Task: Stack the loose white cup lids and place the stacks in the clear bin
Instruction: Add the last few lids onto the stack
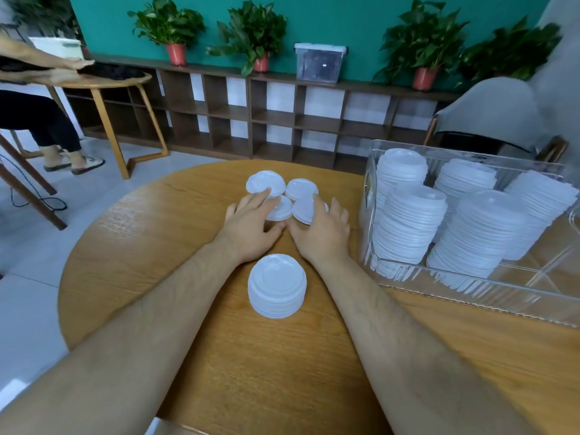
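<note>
Head view: left hand (251, 226) and right hand (323, 230) spread flat over loose lids (301, 188) on bench (188, 293); short stack (277, 285) nearer, clear bin (518, 304) rightward. Could scatter lids if raked hastily, or topple leaning binned stacks.

Ahead of me a teal wall (314, 14) backs a long dark cubby shelf (282, 114) carrying leafy plants (166, 25) in 3 red pots (176, 54) and a lidded grey box (320, 62). Pale floor tiles (31, 277) spread left, where another person (40, 120) sits at a wooden table (103, 81).
</note>
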A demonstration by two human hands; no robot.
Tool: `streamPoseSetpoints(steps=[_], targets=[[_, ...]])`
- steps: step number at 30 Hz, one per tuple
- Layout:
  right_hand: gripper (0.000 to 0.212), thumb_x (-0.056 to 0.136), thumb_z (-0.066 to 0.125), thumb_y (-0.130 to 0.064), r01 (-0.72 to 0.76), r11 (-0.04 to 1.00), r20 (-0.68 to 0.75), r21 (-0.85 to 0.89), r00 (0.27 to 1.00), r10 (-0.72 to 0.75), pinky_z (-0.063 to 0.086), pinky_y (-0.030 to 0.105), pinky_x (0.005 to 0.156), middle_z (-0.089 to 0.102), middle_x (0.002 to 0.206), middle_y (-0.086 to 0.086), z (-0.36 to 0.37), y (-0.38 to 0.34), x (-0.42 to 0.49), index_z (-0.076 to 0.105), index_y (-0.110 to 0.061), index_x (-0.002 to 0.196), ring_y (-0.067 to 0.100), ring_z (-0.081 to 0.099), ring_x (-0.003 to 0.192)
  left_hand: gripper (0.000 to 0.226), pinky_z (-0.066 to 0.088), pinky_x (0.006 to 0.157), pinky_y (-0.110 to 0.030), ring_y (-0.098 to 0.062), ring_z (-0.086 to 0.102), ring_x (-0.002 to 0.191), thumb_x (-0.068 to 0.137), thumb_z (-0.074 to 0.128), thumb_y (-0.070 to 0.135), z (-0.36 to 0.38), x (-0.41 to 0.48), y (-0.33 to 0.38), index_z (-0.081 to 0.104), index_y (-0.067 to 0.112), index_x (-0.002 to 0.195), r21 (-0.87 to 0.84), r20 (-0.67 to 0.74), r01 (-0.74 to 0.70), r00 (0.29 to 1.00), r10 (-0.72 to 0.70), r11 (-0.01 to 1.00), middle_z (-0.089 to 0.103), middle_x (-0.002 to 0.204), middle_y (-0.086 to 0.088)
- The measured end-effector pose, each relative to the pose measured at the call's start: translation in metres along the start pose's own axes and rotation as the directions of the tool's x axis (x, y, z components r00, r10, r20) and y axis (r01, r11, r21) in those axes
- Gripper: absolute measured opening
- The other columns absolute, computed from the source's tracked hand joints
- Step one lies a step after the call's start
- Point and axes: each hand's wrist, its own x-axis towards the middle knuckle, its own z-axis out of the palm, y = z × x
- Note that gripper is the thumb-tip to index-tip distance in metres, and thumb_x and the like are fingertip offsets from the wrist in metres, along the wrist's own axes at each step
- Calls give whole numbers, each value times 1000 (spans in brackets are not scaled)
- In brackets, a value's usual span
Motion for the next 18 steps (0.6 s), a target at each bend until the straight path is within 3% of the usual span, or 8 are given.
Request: streamPoseSetpoints(steps=[6, 9, 11, 14, 18], targets=[[68, 95, 60, -53, 8, 999, 7, -34, 1000, -8, 28, 45, 116, 39, 154, 13, 5, 10, 5, 42, -21, 151, 32, 30, 143, 57, 8, 121, -39, -13, 12, 153, 100, 50, 51, 2, 1, -2, 41, 32, 153, 1, 25, 7, 1000, -7, 1000, 18, 168, 9], [62, 96, 59, -48, 16, 1000, 2, -19, 1000, -16, 25, 44, 116, 32, 159, 13, 2, 9, 3, 44, -21, 150, 31, 26, 145, 49, 17, 117, -38, -18, 25, 148, 96, 59, 50, 2, -1, -3, 53, 31, 141, -49, -31, 16, 999, -18, 999, 34, 160, 5], [60, 96, 61, -45, 73, 997, -21, -16, 997, -73, 23, 43, 117, 28, 162, 9, 0, 9, 0, 45, -22, 150, 29, 22, 148, 42, 23, 110, -35, -19, 36, 139, 93, 63, 50, 1, -4, -3, 58, 31, 130, -77, -79, 22, 996, -28, 997, 47, 147, 7], [51, 95, 64, -38, 229, 973, -69, 4, 971, -228, 27, 41, 113, 43, 155, -1, 0, 9, 0, 56, -22, 143, 23, 28, 143, 36, 26, 104, -36, -21, 45, 129, 92, 66, 48, -1, -3, -5, 58, 32, 122, -108, -86, 62, 994, -72, 992, 55, 136, 7], [43, 99, 60, -35, 307, 949, -55, 73, 951, -304, 28, 39, 112, 55, 145, -7, -1, 8, -2, 59, -23, 141, 18, 34, 139, 48, 32, 105, -37, -19, 51, 123, 87, 72, 50, -3, -2, -7, 56, 26, 125, -185, -122, 102, 984, -126, 977, 59, 127, 5]])
